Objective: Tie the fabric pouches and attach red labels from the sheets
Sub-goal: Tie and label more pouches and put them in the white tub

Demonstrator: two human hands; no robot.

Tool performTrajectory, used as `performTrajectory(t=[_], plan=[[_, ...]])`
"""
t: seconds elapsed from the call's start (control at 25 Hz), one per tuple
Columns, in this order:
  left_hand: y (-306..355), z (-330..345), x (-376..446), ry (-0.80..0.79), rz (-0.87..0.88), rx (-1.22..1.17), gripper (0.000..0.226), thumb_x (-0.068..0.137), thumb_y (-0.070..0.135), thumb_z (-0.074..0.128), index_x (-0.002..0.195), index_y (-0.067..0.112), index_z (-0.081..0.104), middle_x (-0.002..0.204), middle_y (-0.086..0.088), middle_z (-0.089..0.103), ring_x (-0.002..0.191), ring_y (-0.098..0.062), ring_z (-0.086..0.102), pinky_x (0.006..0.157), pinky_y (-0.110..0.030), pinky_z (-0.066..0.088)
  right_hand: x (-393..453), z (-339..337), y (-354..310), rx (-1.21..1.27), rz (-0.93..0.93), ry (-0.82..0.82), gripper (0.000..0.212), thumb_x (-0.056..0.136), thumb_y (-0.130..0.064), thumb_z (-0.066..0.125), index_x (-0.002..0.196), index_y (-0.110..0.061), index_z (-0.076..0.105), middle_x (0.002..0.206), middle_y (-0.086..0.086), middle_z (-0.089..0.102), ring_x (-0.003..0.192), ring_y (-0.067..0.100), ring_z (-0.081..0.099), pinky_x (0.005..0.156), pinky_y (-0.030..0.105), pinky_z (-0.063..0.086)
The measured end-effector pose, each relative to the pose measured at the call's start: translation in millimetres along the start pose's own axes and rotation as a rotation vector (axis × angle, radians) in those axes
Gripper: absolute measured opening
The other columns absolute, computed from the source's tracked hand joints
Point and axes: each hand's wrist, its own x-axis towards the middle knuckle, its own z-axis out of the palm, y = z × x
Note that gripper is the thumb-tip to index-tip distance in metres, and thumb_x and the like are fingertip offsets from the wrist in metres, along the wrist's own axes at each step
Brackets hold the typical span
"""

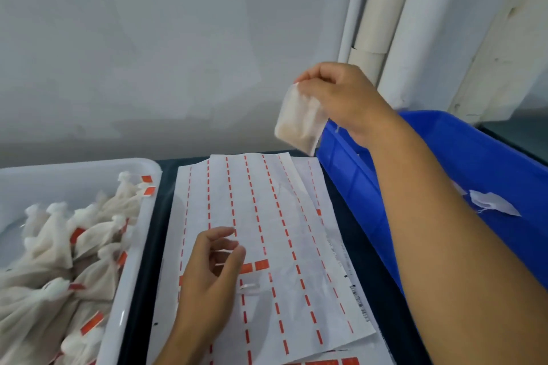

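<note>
The right hand [341, 95] is raised above the dark surface [350, 216], its fingers [308, 75] pinching the top edge of a white fabric pouch [299, 121] that hangs in the air near the corner of the blue bin [444, 163]. The left hand [207, 270] hovers over the label sheet [267, 216], fingers loosely curled and slightly spread, holding nothing that can be made out. Most of the sheet shows only thin red strips; two whole red labels [256, 266] lie just beside the left fingertips. On the left, a white tray [139, 216] holds a heap of tied pouches [59, 261] bearing red labels. Another scrap of white fabric [492, 201] lies in the blue bin.
</note>
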Motion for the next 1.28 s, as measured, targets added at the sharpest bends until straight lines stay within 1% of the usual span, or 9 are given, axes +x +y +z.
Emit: performTrajectory(t=[0.16, 0.24, 0.32, 0.48, 0.56, 0.72, 1.0, 1.16, 1.28], plan=[[1, -5, -2, 0.027, 0.082, -0.141, 0.033, 0.096, 0.051, 0.06, 0.127, 0.044, 0.053, 0.116, 0.026, 0.065, 0.11, -0.004, 0.066, 0.087, -0.025, 0.056, -47, 63, 6, 0.052, -0.007, -0.376, 0.014, 0.097, -0.014, 0.066, 0.093, -0.024, 0.075, 0.083, -0.011, 0.071, 0.074, 0.0, 0.061, 0.065, 0.016, 0.048], [-2, -9, -1, 0.025, 0.141, -0.23, 0.049, 0.09, 0.05, 0.06, 0.136, 0.04, 0.049, 0.125, 0.023, 0.064, 0.116, -0.002, 0.064, 0.086, -0.02, 0.057, -75, 93, 21, 0.04, -0.024, -0.568, 0.013, 0.099, -0.015, 0.067, 0.096, -0.025, 0.075, 0.086, -0.013, 0.072, 0.078, -0.002, 0.063, 0.068, 0.014, 0.049], [-5, -11, 1, -0.007, 0.157, -0.234, 0.054, 0.088, 0.051, 0.063, 0.138, 0.038, 0.049, 0.127, 0.017, 0.065, 0.116, -0.006, 0.065, 0.085, -0.021, 0.058, -97, 114, 39, 0.026, -0.017, -0.653, 0.011, 0.099, -0.017, 0.067, 0.099, -0.025, 0.075, 0.088, -0.015, 0.073, 0.082, 0.001, 0.067, 0.073, 0.018, 0.053], [-15, -11, 5, 0.076, 0.114, -0.039, 0.028, 0.092, 0.039, 0.074, 0.115, 0.042, 0.059, 0.104, 0.02, 0.07, 0.093, -0.004, 0.071, 0.068, -0.017, 0.057, -121, 127, 71, 0.141, 0.065, -0.469, 0.011, 0.1, -0.022, 0.067, 0.107, -0.026, 0.073, 0.099, -0.011, 0.074, 0.095, 0.007, 0.07, 0.082, 0.022, 0.059], [-18, -11, 8, 0.097, 0.077, -0.015, 0.028, 0.091, 0.036, 0.075, 0.112, 0.041, 0.058, 0.099, 0.025, 0.068, 0.087, 0.0, 0.07, 0.063, -0.016, 0.056, -129, 123, 84, 0.165, 0.097, -0.422, 0.013, 0.101, -0.026, 0.065, 0.111, -0.032, 0.071, 0.104, -0.016, 0.072, 0.1, 0.004, 0.068, 0.08, 0.02, 0.059], [-20, -12, 10, 0.099, 0.014, -0.073, 0.032, 0.092, 0.031, 0.074, 0.115, 0.044, 0.055, 0.102, 0.029, 0.065, 0.095, 0.004, 0.068, 0.064, -0.017, 0.059, -141, 114, 103, 0.103, 0.172, -0.443, 0.009, 0.101, -0.033, 0.064, 0.108, -0.035, 0.07, 0.094, -0.015, 0.073, 0.085, 0.01, 0.074, 0.073, 0.025, 0.062], [-23, -13, 13, 0.054, -0.037, -0.029, 0.028, 0.096, 0.03, 0.069, 0.116, 0.046, 0.056, 0.108, 0.031, 0.065, 0.1, 0.009, 0.064, 0.068, -0.013, 0.057, -157, 118, 110, 0.119, 0.146, -0.296, 0.017, 0.104, -0.031, 0.058, 0.091, -0.031, 0.069, 0.076, -0.01, 0.07, 0.064, 0.01, 0.069, 0.061, 0.019, 0.056], [-24, -11, 10, -0.058, -0.021, 0.054, 0.024, 0.098, 0.032, 0.055, 0.114, 0.049, 0.054, 0.107, 0.035, 0.06, 0.097, 0.011, 0.059, 0.062, -0.009, 0.052, -161, 119, 106, 0.296, 0.259, -0.337, 0.028, 0.106, -0.026, 0.052, 0.082, -0.027, 0.066, 0.074, -0.005, 0.065, 0.061, 0.012, 0.061, 0.056, 0.023, 0.053], [-19, -10, 7, -0.097, 0.035, 0.067, 0.021, 0.092, 0.05, 0.047, 0.112, 0.05, 0.057, 0.106, 0.028, 0.063, 0.1, 0.008, 0.06, 0.066, -0.003, 0.048, -159, 117, 101, 0.508, 0.367, -0.365, 0.022, 0.096, -0.036, 0.054, 0.084, -0.025, 0.069, 0.087, -0.005, 0.07, 0.065, 0.014, 0.059, 0.05, 0.021, 0.045]])
